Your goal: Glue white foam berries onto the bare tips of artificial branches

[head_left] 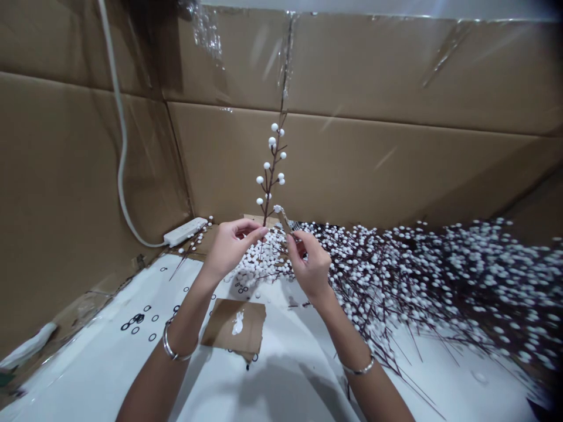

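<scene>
My left hand (237, 243) pinches the lower stem of a berry branch (271, 173), a thin dark brown twig with white round berries, and holds it upright. Between the thumb and fingers of my right hand (310, 258) is a narrow cardboard strip (284, 220). White paste (278, 208) coats the strip's tip, which is close beside the branch's lower part; whether they touch I cannot tell. A cardboard piece (233, 328) with a smear of white paste (238, 322) lies on the white table surface below my hands.
Many berry branches (396, 275) are heaped along the right. Loose white berries (259, 258) lie behind my hands. Small black rings (138, 319) are scattered at left, near a white power strip (185, 231) with its cable. Cardboard walls (373, 164) stand at the back and left.
</scene>
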Motion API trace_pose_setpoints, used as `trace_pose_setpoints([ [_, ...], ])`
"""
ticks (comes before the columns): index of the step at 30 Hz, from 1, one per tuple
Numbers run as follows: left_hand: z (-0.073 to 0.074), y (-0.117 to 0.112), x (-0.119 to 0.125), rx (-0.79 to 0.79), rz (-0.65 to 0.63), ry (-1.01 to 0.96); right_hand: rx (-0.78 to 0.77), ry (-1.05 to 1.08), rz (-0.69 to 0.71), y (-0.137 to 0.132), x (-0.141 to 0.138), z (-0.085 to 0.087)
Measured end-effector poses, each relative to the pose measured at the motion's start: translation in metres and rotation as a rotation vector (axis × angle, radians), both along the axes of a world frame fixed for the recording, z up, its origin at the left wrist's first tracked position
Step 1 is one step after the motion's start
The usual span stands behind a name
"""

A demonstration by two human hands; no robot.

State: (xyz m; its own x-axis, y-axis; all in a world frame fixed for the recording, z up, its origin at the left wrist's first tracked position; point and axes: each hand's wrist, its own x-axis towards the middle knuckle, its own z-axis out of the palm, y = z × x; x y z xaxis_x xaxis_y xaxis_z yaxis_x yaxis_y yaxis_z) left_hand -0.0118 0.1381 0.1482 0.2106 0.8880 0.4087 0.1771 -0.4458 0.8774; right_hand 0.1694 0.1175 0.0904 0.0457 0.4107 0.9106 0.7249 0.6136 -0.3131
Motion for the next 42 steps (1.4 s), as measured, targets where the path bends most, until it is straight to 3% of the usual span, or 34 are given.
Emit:
trace_pose_setpoints([
  [9, 0.001, 0.0, -0.001, -0.001, 0.0, -0.003, 0.003, -0.045, -0.005, 0.003, 0.005, -0.001],
  [16, 0.001, 0.0, 0.0, 0.011, 0.009, 0.0, 0.1, -0.08, -0.054, 0.003, 0.005, 0.002],
  [26, 0.0, 0.001, -0.001, -0.005, 0.009, 0.014, 0.151, 0.042, -0.154, -0.003, 0.009, 0.013],
  [34, -0.005, 0.002, 0.0, 0.03, -0.005, 0.136, 0.106, 0.154, -0.259, -0.009, 0.021, 0.025],
  [42, -0.003, -0.002, 0.002, 0.064, -0.005, 0.207, 0.059, 0.162, -0.27, -0.005, 0.026, 0.023],
])
